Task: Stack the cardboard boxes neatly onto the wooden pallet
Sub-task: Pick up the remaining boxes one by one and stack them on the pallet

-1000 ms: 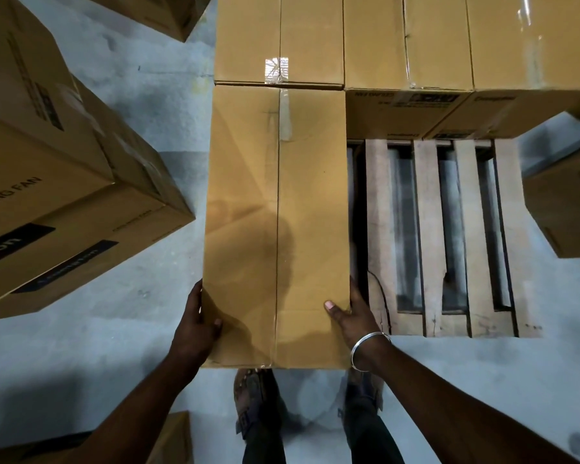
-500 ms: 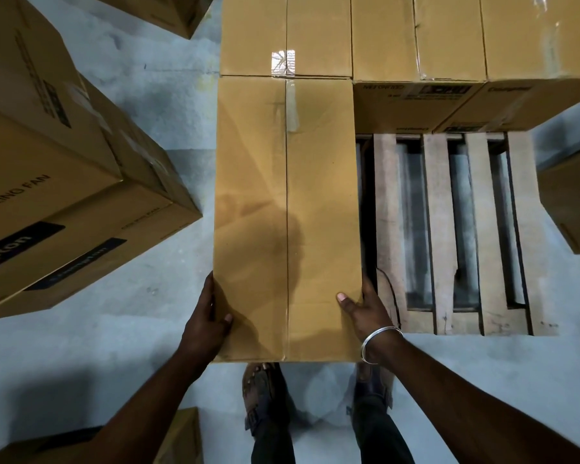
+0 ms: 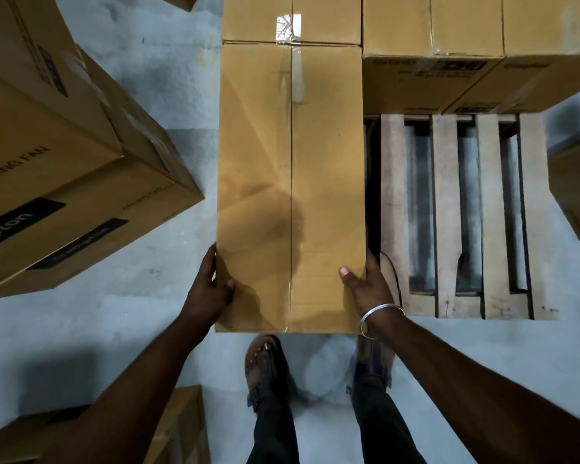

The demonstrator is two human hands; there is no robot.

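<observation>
Both forearms were bare. The right wrist wore a thin silver bangle (image 3: 379, 314). Dark trousers (image 3: 379, 426) covered the legs, and brown strapped sandals (image 3: 265, 373) with buckles were on the feet.

Head view: looks steeply down from the person's head, close above the long box (image 3: 290, 185); wooden pallet (image 3: 449, 212) at 3 o'clock.

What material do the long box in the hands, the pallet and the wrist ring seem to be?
Long box: matte brown cardboard, with a centre flap seam and glossy clear tape.
Pallet: bare, rough wood; grain, a chipped slat edge.
Bracelet: probably polished metal, since it looks silvery and shiny.
</observation>
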